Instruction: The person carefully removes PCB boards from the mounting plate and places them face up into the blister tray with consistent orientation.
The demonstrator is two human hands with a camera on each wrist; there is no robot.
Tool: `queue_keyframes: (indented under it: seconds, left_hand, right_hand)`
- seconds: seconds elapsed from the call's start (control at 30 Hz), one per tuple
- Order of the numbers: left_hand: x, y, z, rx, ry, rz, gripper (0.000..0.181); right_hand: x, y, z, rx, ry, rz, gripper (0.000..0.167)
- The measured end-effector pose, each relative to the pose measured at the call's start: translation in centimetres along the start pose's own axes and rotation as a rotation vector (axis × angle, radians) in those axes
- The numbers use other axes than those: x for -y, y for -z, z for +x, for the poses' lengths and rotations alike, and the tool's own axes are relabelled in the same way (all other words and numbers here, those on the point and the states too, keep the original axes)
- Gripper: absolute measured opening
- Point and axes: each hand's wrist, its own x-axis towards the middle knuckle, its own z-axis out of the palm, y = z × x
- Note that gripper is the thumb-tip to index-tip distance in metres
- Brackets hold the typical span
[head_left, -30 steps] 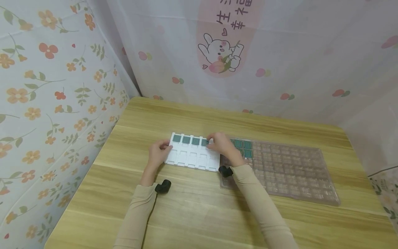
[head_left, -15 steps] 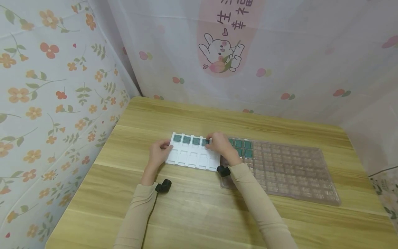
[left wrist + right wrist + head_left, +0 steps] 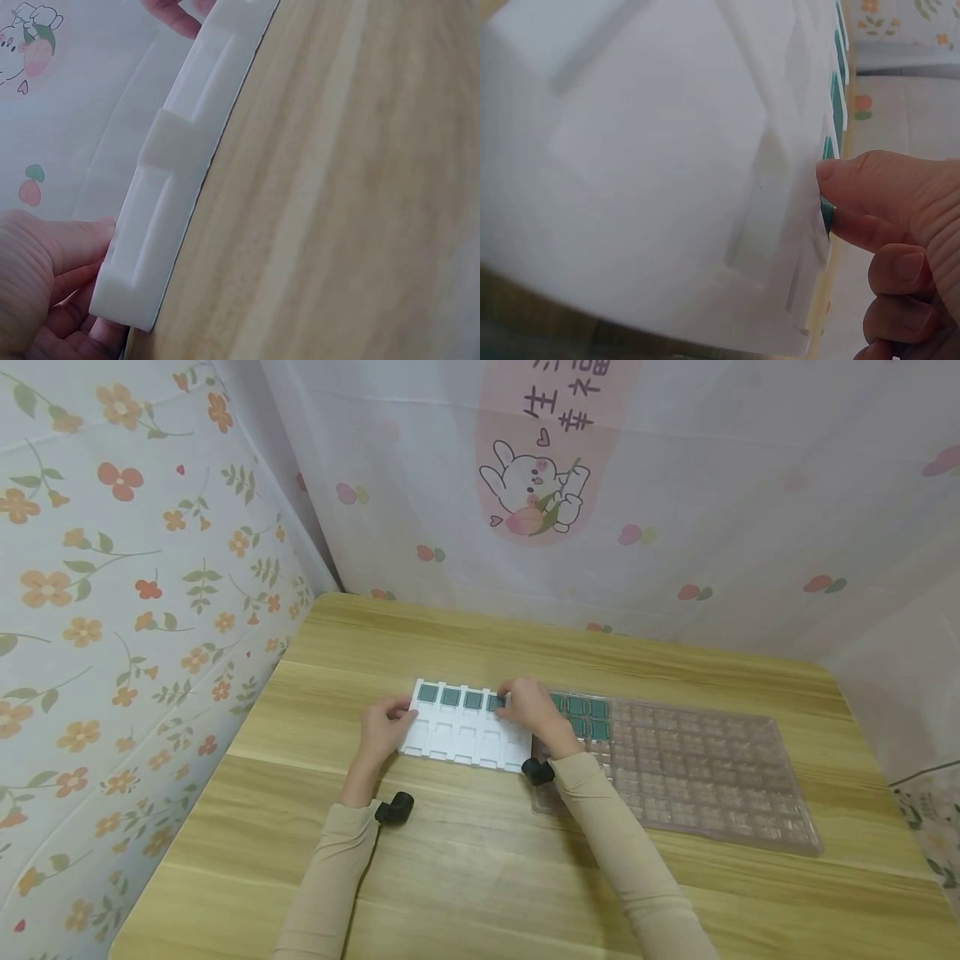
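The left hand [image 3: 384, 724] grips the left end of a white tray [image 3: 465, 739] on the wooden table [image 3: 450, 868]. The right hand [image 3: 528, 704] pinches a green chip [image 3: 492, 702] between thumb and forefinger at the far row's 4th place, beside 3 seated chips [image 3: 450, 697]. Just to the right: a clear tray [image 3: 712, 777], partly filled.

Front approach: the tabletop [image 3: 465, 868] is passable between the forearms, narrowed by the left wrist camera [image 3: 393, 809] and right wrist camera [image 3: 538, 771] jutting inward. White compartment tray [image 3: 431, 717]: left end obstructed by the left hand [image 3: 382, 727]; right end of the rear row obstructed by the right hand [image 3: 531, 708]; front-row pockets accessible from above. Clear plastic tray [image 3: 712, 777]: directly beside, impeding low entry from the right; right sleeve [image 3: 622, 843] crosses its near edge. Rear: a table strip is passable, bounded by the curtain [image 3: 420, 510].
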Motion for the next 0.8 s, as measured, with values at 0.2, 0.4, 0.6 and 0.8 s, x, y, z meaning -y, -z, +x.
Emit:
queue_keyframes:
  seconds: [0.2,0.4,0.6,0.8]
  left_hand:
    - [0.1,0.0,0.0,-0.008,-0.015,0.009,0.024]
    - [0.0,0.0,-0.1,-0.005,-0.015,-0.001,0.025]
    - [-0.1,0.0,-0.1,-0.002,-0.021,-0.004,0.024]
    - [0.0,-0.1,0.0,-0.004,-0.028,-0.008,0.024]
  right_hand:
    - [-0.1,0.1,0.0,0.006,-0.001,0.011,0.029]
    - [-0.3,0.3,-0.3,-0.004,-0.001,0.02,0.028]
    - [-0.7,0.5,-0.8,-0.019,0.008,0.052,0.027]
    - [-1.1,0.7,-1.4,-0.024,0.009,0.039,0.026]
